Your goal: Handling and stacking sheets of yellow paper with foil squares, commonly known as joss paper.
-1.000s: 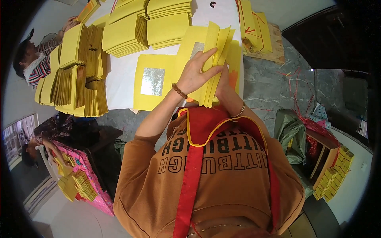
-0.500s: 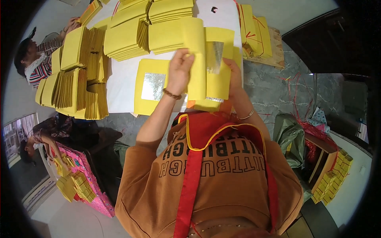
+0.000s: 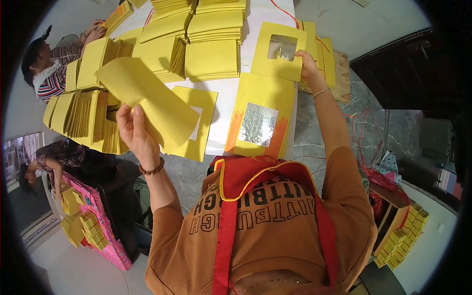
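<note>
The left hand (image 3: 133,132) grips a plain yellow paper sheet (image 3: 147,110) slanting up-left over the white table (image 3: 231,93), while the right hand (image 3: 307,66) pinches a yellow foil-centred square sheet (image 3: 279,51) farther ahead.

— What sits at the far end of the white table (image 3: 260,12)?

— Tall stacks of plain yellow paper sheets (image 3: 214,44), with more stacks fanned on edge (image 3: 83,115) to the left.

— And around it?

— A person in a striped top (image 3: 49,73) far left, a pink patterned bag (image 3: 96,221) near left, bundled yellow packs (image 3: 400,241) on the right.
</note>
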A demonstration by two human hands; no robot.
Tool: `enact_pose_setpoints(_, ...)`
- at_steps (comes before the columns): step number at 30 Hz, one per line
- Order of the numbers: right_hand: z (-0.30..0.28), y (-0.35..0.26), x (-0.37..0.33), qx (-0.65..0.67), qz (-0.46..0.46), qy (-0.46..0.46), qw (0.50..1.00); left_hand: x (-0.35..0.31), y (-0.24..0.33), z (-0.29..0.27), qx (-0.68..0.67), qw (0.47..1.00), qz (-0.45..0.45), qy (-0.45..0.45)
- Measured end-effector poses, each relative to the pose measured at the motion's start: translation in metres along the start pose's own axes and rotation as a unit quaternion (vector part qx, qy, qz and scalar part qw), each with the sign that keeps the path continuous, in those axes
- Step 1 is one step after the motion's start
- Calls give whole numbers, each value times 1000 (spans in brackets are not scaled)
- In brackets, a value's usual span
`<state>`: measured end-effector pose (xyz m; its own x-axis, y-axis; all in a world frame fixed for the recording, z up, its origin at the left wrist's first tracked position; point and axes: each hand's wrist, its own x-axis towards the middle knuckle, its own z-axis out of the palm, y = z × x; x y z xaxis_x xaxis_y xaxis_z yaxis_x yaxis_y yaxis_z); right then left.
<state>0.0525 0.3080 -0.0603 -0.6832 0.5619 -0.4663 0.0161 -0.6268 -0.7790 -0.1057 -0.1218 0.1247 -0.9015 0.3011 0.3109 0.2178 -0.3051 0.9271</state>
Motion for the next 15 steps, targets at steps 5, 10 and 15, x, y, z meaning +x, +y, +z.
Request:
enact_pose_setpoints(5, 0, 5, 21, -56, -15, 26, 998, 0, -2, -26, 159, 986, 50, 15)
enact_pose_setpoints(10, 0, -19, -2, -399, -302, 239, 832, -1, -5, -38, 604, 760, 217, -102)
enact_pose_setpoints(15, 139, 22, -122, -38, -163, -20, 986, -49, -55, -38, 612, 695, 191, -326)
